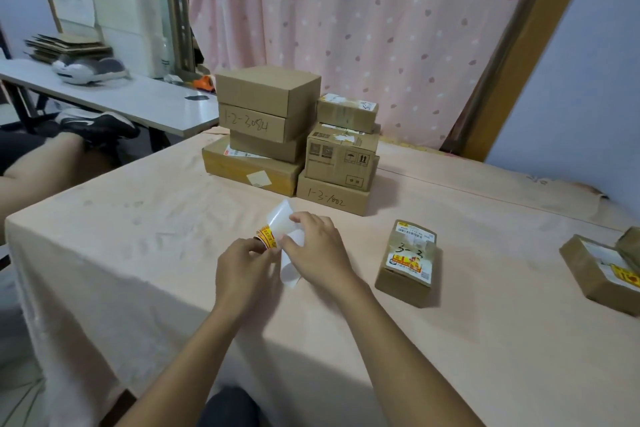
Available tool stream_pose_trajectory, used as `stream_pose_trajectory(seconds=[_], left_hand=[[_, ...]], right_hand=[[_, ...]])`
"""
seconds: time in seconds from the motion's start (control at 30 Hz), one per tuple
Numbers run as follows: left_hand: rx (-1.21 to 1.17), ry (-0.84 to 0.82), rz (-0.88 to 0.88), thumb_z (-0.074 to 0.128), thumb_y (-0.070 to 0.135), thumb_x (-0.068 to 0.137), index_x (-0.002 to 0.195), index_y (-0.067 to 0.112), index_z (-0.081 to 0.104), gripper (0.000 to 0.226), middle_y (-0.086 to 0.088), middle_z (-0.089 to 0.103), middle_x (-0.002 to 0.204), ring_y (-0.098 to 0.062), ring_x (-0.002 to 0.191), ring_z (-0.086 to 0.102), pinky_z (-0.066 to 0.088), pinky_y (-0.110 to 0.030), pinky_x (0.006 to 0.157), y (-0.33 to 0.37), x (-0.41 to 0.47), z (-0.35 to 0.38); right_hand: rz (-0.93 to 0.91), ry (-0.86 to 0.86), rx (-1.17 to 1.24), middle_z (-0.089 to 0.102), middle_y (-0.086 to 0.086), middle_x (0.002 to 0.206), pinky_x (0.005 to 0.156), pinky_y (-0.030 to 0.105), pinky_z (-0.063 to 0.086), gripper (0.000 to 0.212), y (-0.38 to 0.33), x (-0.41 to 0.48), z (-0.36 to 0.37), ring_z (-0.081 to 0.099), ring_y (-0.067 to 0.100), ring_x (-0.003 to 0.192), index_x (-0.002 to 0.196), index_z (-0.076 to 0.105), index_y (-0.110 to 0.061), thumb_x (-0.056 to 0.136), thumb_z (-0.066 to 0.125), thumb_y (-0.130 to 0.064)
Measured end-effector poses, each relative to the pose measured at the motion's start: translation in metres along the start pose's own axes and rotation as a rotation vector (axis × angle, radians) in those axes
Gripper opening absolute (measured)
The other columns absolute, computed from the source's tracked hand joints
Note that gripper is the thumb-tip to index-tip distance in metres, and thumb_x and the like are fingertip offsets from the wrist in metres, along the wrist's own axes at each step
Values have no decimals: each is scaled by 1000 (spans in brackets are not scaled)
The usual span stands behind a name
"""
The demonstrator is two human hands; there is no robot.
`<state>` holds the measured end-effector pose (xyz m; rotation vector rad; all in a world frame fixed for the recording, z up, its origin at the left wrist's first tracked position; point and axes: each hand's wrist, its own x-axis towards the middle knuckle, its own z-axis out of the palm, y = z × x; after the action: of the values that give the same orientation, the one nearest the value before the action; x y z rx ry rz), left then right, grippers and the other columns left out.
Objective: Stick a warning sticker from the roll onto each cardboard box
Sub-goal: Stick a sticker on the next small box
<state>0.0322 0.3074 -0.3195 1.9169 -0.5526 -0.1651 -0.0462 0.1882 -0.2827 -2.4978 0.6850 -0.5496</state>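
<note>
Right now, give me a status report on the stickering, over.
Left hand holds sticker roll. Right hand pinches its white backing strip. Small box at right already stickered. Nothing blocking.

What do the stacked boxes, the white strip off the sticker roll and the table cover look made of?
Boxes: matte brown cardboard, folded edges. Strip: shiny, half-clear liner, likely waxed paper or film. Cover: thin peach sheet, creased; cloth or plastic, unclear.

Both forearms reach fwd, converging, hands close together. L hand [242, 274] pinches the sticker roll [267, 238] with thumb and forefinger curled. R hand [320, 250] is knuckles-up, fingers bent, apparently pinching the backing strip [284, 218] — grip partly hidden.
</note>
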Motion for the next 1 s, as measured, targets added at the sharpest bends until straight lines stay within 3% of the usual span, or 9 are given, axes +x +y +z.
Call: stream_pose_trajectory(seconds=[0.13,0.27,0.33,0.43,0.57,0.7,0.83,0.9,1.0], left_hand=[[-252,-7,-29,74,26,86,76,11,70,18,-12,59,69,-17,63,45,39,-33,60,-3,7,-6],[-532,5,-51,75,14,87,75,2,69,18,0,59,67,-8,62,49,40,-20,61,12,14,-21],[-645,-28,-53,77,18,85,74,6,71,18,2,58,67,-12,65,47,39,-24,65,20,17,-28],[-809,-85,-19,73,27,84,80,9,75,19,-9,60,75,-22,75,48,39,-33,72,34,19,-36],[-939,-123,24,63,15,97,88,2,73,18,-12,64,85,-19,78,52,40,-31,71,61,17,-39],[-896,-89,111,72,20,89,83,6,74,16,-7,56,72,-18,70,45,38,-29,68,84,11,-45],[-741,-58,261,73,13,89,83,6,75,10,1,62,69,-11,68,47,41,-21,64,104,-2,-45],[-729,-52,241,73,12,89,83,2,74,11,1,58,66,-12,68,44,38,-24,63,109,-4,-45],[-717,-41,165,73,15,89,82,5,75,13,0,56,64,-16,69,42,36,-29,65,110,-2,-44]], right_hand=[[-2,7,-99,53,-8,144,109,32,32,49,9,4,5,40,18,134,141,52,-24,96,59,-43],[12,58,-165,49,-5,144,110,32,31,49,29,5,-5,40,20,133,140,50,-22,93,62,-29],[44,106,-148,48,-4,143,110,32,31,49,33,7,-13,41,21,134,140,50,-20,92,62,-22],[-37,307,11,55,-3,132,106,38,41,45,22,7,-26,49,19,125,129,58,-17,85,62,-8],[-302,555,228,60,-3,122,102,39,47,32,-9,0,-51,56,14,119,117,64,-13,86,60,-7],[-506,600,110,59,2,138,109,41,43,39,-32,-10,-79,54,22,130,130,63,-11,94,62,-27],[-490,481,11,44,-5,156,119,39,32,62,-45,-13,-93,40,20,144,148,51,-21,92,68,-42],[-521,488,-101,49,-5,152,117,36,32,56,-40,-12,-96,42,20,141,143,57,-24,91,70,-39],[-572,553,-180,66,-4,130,105,37,42,32,-23,-11,-96,53,21,126,119,72,-20,88,72,-31]])
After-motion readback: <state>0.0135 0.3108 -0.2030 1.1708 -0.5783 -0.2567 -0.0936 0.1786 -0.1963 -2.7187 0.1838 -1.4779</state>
